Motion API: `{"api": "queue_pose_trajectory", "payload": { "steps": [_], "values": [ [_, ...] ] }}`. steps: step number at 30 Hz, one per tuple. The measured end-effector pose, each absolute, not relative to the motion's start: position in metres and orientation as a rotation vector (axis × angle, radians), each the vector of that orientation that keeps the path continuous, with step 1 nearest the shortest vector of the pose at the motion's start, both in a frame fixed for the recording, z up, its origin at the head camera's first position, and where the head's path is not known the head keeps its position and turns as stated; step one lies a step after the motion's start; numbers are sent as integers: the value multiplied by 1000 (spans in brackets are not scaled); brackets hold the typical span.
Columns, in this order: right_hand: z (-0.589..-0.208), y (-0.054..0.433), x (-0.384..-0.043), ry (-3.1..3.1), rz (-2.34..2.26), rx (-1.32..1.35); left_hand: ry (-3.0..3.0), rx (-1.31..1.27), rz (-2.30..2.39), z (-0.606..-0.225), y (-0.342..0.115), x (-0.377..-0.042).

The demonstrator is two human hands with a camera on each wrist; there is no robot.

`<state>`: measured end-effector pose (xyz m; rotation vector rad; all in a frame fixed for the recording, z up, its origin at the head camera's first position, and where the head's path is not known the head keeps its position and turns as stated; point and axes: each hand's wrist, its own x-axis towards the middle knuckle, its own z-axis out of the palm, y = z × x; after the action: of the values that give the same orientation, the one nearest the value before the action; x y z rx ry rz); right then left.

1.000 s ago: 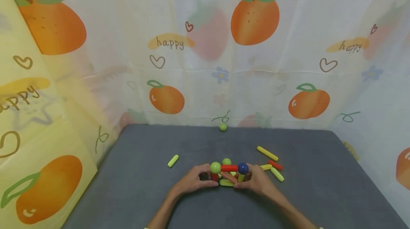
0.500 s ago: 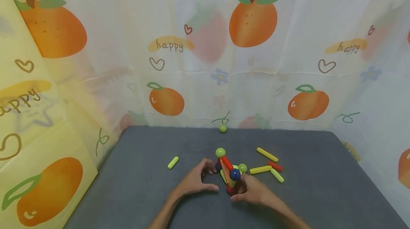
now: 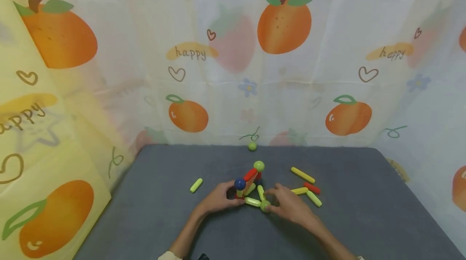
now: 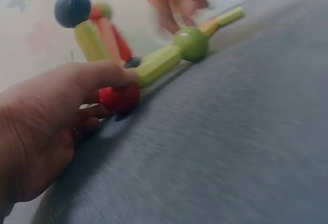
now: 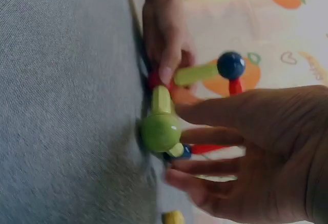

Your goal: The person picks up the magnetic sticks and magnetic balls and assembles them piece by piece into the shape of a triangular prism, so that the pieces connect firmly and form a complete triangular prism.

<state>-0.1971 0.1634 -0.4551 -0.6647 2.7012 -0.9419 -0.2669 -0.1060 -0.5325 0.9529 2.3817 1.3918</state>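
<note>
Two hands are at the model (image 3: 250,175), a frame of rods and balls on the grey desk (image 3: 164,167). The desk spreads widely to the left and right of the model; well behind it, the far edge meets the printed cloth (image 3: 222,90).

The left hand (image 3: 217,201) is at the model's left, its grip clamped on the red ball (image 4: 119,100) at the base. The right hand (image 3: 291,204) is at the model's right, its grip apart, thumb and fingers parted beside the low green ball (image 5: 160,133) at the near right corner; whether they touch it, one cannot tell. A base rod (image 4: 160,65) joins the red ball to that green one. Above the red ball stands the blue ball (image 3: 240,184), and a red bar runs back from it to the top green ball (image 3: 259,166).

Right of the model, just past the right hand, lie a yellow rod (image 3: 299,191) that the hand partly hides, a red rod (image 3: 312,188) and a lime rod (image 3: 314,198); another yellow rod (image 3: 303,175) lies behind them. A lone rod (image 3: 196,185) lies left of the model. Well behind it, at the desk's far edge, sits a loose ball (image 3: 252,146).
</note>
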Motion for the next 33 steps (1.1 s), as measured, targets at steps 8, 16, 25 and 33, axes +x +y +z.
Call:
{"api": "queue_pose_trajectory", "payload": {
  "steps": [8, 16, 25, 33],
  "values": [
    [-473, 158, -212, 2491, -888, -886, 2554, 789, 1495, -537, -96, -291],
    [-448, 166, -223, 2572, -866, -733, 2711, 814, 1472, -546, -82, -287],
    [-444, 178, -240, 2560, -837, -729, 2751, 781, 1508, -547, -85, -288],
    [-407, 209, -252, 2631, -864, -690, 2750, 809, 1567, -549, -85, -283]
  ]
}}
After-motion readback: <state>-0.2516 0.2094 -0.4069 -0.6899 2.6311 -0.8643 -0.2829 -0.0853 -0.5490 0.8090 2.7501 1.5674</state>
